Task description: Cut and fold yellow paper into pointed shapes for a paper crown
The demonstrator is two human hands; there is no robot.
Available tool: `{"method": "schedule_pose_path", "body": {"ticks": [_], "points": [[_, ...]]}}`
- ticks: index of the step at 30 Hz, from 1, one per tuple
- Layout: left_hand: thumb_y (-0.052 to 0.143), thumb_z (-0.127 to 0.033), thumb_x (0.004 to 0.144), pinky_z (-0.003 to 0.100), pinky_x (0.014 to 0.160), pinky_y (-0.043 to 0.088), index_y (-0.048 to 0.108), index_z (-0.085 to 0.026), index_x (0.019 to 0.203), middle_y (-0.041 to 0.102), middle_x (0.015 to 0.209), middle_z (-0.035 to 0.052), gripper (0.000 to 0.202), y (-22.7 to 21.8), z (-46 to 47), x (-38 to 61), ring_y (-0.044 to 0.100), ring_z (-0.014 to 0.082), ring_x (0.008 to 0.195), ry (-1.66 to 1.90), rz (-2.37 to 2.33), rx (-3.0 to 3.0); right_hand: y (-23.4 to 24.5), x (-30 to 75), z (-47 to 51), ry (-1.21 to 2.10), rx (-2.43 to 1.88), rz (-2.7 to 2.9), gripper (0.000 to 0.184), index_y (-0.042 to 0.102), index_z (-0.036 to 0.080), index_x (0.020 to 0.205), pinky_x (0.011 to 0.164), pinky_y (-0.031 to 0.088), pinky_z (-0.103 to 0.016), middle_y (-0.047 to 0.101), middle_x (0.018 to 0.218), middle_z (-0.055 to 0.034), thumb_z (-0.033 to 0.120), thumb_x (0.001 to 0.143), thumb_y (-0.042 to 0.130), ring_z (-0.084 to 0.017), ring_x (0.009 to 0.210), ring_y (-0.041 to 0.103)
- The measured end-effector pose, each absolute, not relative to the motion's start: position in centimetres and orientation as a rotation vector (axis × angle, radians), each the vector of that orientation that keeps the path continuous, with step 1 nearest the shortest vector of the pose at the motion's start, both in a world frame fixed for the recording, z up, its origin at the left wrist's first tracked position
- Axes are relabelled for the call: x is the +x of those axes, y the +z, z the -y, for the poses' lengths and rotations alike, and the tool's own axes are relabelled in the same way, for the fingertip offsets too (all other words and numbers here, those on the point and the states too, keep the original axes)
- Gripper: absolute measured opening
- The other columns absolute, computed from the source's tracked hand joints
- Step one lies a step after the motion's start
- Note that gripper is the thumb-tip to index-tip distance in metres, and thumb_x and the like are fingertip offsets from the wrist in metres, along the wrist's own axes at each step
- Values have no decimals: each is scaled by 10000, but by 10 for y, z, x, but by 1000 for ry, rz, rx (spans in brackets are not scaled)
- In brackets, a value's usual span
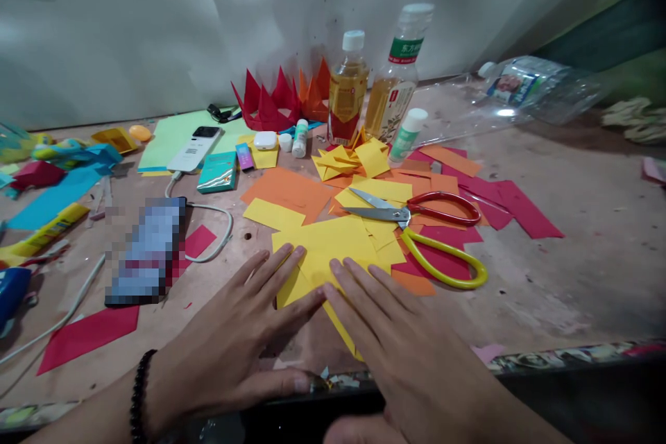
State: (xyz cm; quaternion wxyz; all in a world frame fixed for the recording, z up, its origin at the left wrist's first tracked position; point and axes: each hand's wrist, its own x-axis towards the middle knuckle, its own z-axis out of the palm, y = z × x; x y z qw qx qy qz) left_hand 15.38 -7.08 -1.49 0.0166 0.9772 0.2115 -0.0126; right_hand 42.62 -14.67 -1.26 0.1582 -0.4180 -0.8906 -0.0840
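Note:
Both hands lie on a sheet of yellow paper [333, 243] near the table's front edge. My left hand [250, 326] is stretched out, its fingertips on the paper's left part. My right hand [390, 333] rests palm down with fingers extended over the paper's lower right part. The index fingertips of the two hands nearly meet. Much of the paper's lower part is hidden under the hands. Scissors [403, 215] with one red and one yellow handle lie partly spread just beyond, on top of paper scraps.
Orange paper [291, 194] and red paper [525, 208] are scattered around. Behind stand two drink bottles [347, 90], a glue stick [408, 135] and red pointed folded paper [268, 104]. A phone [150, 250] with a white cable lies left; a plastic bottle [535, 87] lies right.

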Motion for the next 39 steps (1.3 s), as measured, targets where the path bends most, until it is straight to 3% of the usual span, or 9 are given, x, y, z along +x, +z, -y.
{"method": "schedule_pose_path", "body": {"ticks": [2,8,12,17,19,23,27,33,39], "points": [[446,-857,994,681,1243,363,156,-296,1772,288,1777,264,1002,-14,71,155,241,466,1669,-58,-662,3026,-17,427,144,-256,-1244,2562,1059,711,10,1391,984,617,-490,682,1481,-238,913,967,355,-376,1328,696],[447,-841,1007,708,1225,377,211,-327,1762,298,1764,281,943,-14,71,157,239,475,1664,-39,-675,3012,-25,451,166,-378,-1290,2616,994,630,-9,1484,1083,568,-549,573,1598,-259,831,992,430,-426,1453,588],[471,-854,988,666,1247,348,201,-328,1764,250,1790,254,975,-15,72,153,257,460,1664,-18,-671,3017,-29,440,172,-310,-1123,2613,514,645,124,1491,1137,546,-458,609,1611,-97,355,1091,421,-293,1472,588],[496,-805,1014,452,1361,80,237,-174,1753,301,1802,147,1006,-18,72,152,279,325,1679,51,-771,3049,-37,421,183,-317,-1166,2476,450,748,133,1316,1143,535,-393,742,1450,-73,73,1011,422,-235,1375,667],[500,-803,1014,401,1362,-4,315,-97,1718,368,1777,145,1014,-19,71,154,315,309,1663,96,-867,3058,-36,422,188,-331,-1168,2495,468,750,135,1297,1136,536,-391,754,1430,-65,50,1020,383,-227,1351,681],[518,-828,986,459,1367,40,454,-58,1646,447,1732,187,1016,-21,68,160,350,372,1638,134,-1079,3034,-32,425,191,-353,-1167,2506,518,736,133,1309,1120,540,-387,760,1417,-48,30,1030,313,-214,1333,693],[499,-677,1068,498,1367,96,375,-41,1674,327,1781,231,888,-22,68,156,224,374,1689,270,-1194,3010,-34,426,189,-348,-1157,2476,522,741,136,1301,1120,536,-386,766,1406,-42,25,1029,309,-210,1322,699],[412,-673,1101,457,1389,175,261,-241,1736,261,1828,58,783,-15,65,152,184,252,1710,108,-538,2810,-35,426,190,-267,-1184,2433,528,747,158,1308,1131,537,-377,758,1422,-36,19,1025,323,-198,1339,691],[545,-714,1042,588,1349,289,307,-274,1735,234,1821,116,855,-12,63,155,279,375,1672,-10,-665,2819,-31,428,190,-285,-1170,2476,482,745,166,1302,1120,539,-375,754,1429,-35,52,1052,349,-201,1345,684]]}}
